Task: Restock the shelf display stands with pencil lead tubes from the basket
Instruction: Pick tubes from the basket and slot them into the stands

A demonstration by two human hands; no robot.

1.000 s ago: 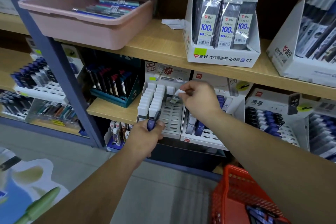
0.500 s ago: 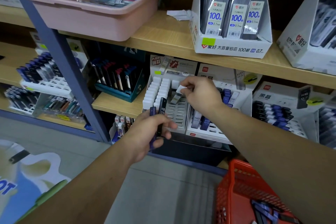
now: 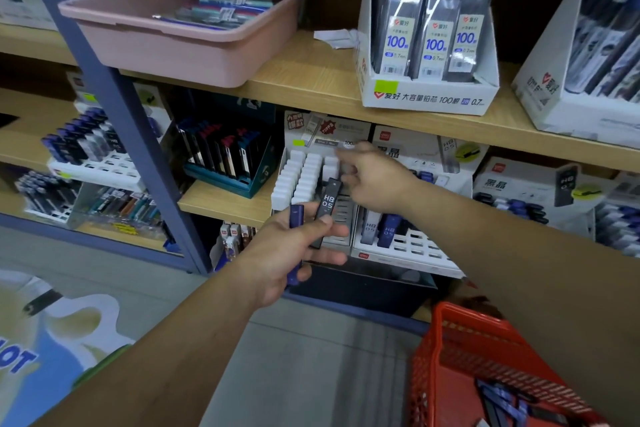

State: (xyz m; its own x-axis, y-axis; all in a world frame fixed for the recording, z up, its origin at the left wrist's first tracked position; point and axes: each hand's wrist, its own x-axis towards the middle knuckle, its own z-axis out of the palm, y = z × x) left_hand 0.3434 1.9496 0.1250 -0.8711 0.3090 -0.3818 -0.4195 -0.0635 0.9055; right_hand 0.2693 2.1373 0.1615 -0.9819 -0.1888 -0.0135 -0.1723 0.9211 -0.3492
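Observation:
My left hand [image 3: 294, 253] grips two pencil lead tubes in front of the lower shelf: a blue tube [image 3: 296, 218] and a black tube marked HB 0.5 [image 3: 327, 203]. Just above it, my right hand [image 3: 375, 180] reaches to the white display stand [image 3: 341, 215]. Its blurred fingers are stretched toward the rows of white-capped tubes [image 3: 301, 177], and I see nothing held in them. A second stand [image 3: 408, 248] on the right holds a few HB tubes [image 3: 370, 229]. The red basket [image 3: 450, 340] at lower right contains several blue tubes [image 3: 502, 399].
A pink bin [image 3: 180, 42] and a white box of 100-lead packs [image 3: 429, 94] stand on the upper wooden shelf [image 3: 311, 76]. A blue shelf post [image 3: 114, 97] rises at the left. A teal box of tubes [image 3: 225, 166] sits left of the stands.
My right hand has let go of the white-capped tube at the stand and its fingers have straightened. My left hand rose, and the black HB tube now shows beside the blue one.

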